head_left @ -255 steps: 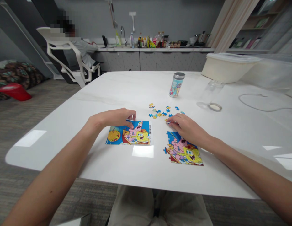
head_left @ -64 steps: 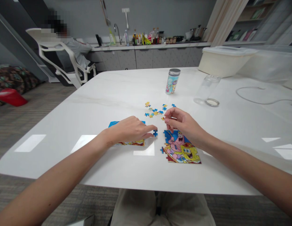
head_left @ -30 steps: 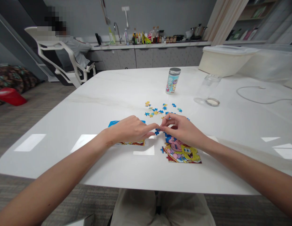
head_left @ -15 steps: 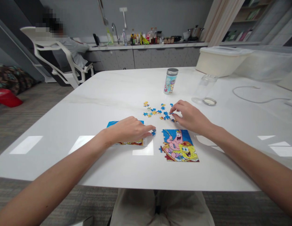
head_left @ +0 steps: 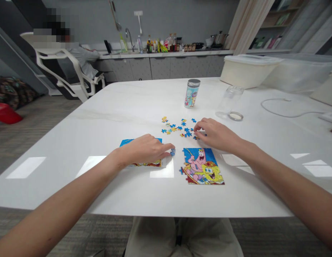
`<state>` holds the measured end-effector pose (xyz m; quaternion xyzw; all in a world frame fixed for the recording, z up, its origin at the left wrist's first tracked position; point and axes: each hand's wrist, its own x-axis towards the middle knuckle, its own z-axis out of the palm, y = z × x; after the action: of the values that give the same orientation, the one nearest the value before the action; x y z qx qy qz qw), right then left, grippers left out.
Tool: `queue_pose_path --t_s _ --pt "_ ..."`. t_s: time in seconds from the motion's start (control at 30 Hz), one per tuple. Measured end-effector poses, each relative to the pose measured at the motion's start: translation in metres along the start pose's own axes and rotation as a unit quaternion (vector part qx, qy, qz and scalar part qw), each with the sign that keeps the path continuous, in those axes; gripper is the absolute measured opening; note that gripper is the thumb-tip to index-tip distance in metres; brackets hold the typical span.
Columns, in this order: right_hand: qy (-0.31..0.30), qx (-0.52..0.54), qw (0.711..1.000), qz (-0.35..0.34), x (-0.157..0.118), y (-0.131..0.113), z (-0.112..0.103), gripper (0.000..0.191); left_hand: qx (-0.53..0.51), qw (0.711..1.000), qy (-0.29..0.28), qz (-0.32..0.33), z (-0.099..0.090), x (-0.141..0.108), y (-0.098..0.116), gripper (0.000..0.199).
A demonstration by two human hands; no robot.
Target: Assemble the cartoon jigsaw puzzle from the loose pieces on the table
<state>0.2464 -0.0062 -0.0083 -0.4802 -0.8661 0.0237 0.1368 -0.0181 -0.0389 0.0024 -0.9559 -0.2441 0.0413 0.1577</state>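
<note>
My left hand (head_left: 147,150) pinches a small blue puzzle piece (head_left: 173,152) between thumb and index finger, just left of the partly joined puzzle (head_left: 204,166). That puzzle shows a pink and a yellow cartoon figure on blue, with an uneven left edge. Beneath my left hand lies a picture card (head_left: 125,142), mostly covered by it. My right hand (head_left: 214,134) is closed at the right side of the loose puzzle pieces (head_left: 179,128), thumb and index fingertips nearly together low over the table. Whatever lies between those fingertips is hidden.
A cartoon-printed tin (head_left: 192,93) with a silver lid stands behind the pieces. Right of it are a clear jar (head_left: 232,98), its round lid (head_left: 235,116), a white cable (head_left: 278,115) and a lidded cream box (head_left: 248,71). A person (head_left: 84,59) sits at the back left.
My right hand has shifted slightly nearer to me among the loose pieces. The piece in my left fingers has turned a little. The whole view has moved slightly.
</note>
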Motion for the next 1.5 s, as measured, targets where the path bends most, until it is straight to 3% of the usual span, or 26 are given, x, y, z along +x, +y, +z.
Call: queue_pose_path --t_s 0.13,0.3,0.5,0.73,0.83,1.07,1.5 --pt "-0.015 -0.028 0.999 0.03 -0.001 0.013 -0.006 0.015 -0.012 1.0 0.002 0.001 0.001 0.0 0.0 0.03" --pt "-0.081 -0.037 0.992 0.09 -0.001 0.017 -0.013 0.018 -0.017 1.0 0.008 0.003 0.003 0.0 -0.001 0.031" --pt "-0.137 -0.021 0.985 0.104 -0.001 0.023 -0.019 0.019 -0.014 1.0 0.006 -0.005 0.006 -0.001 -0.001 0.031" --pt "-0.126 -0.013 0.988 0.083 -0.001 0.031 -0.017 0.019 -0.017 1.0 -0.001 -0.008 0.004 0.0 0.0 0.03" --pt "-0.124 -0.03 0.986 0.108 -0.001 0.033 -0.019 0.02 -0.016 1.0 -0.002 -0.011 0.004 0.0 0.0 0.031" --pt "-0.194 0.014 0.978 0.077 -0.003 0.033 -0.025 0.023 -0.019 1.0 -0.004 -0.01 0.006 0.0 0.0 0.031" --pt "-0.154 0.022 0.986 0.056 -0.005 0.027 -0.02 0.009 -0.025 0.999 -0.015 -0.012 0.004 0.001 0.0 0.032"
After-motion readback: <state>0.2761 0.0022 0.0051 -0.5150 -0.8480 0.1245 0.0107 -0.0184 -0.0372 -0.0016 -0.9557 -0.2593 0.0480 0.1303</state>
